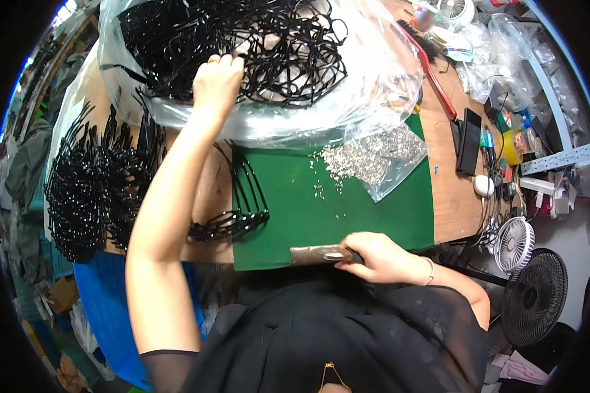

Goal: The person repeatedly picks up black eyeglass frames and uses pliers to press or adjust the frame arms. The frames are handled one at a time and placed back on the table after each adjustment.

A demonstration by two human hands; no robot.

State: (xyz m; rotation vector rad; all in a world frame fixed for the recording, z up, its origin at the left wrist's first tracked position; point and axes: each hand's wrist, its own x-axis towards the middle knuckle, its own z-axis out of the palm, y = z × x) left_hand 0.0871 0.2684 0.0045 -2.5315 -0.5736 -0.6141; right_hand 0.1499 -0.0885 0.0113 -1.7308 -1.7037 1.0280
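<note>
My left hand [217,82] reaches far forward over a heap of glossy black thin loops and strips [295,49] in a clear plastic bag [269,128]. Its fingers curl closed at the heap, and their tips are hidden, so what they hold does not show. Near the front edge of a green mat [282,196], my right hand [380,259] is closed around a flat grey-brown tool [311,255] with a shiny metal part. The tool points left; its exact kind is unclear. Small silvery pieces [354,160] spill from a small clear bag [400,164] on the mat.
Bundles of black strips [85,190] lie at the left, with a smaller bunch [233,223] by the mat. A red-handled brush [436,78], a dark phone-like device [469,141] and cables stand right. Fans [536,295] and a blue basket [105,308] flank me.
</note>
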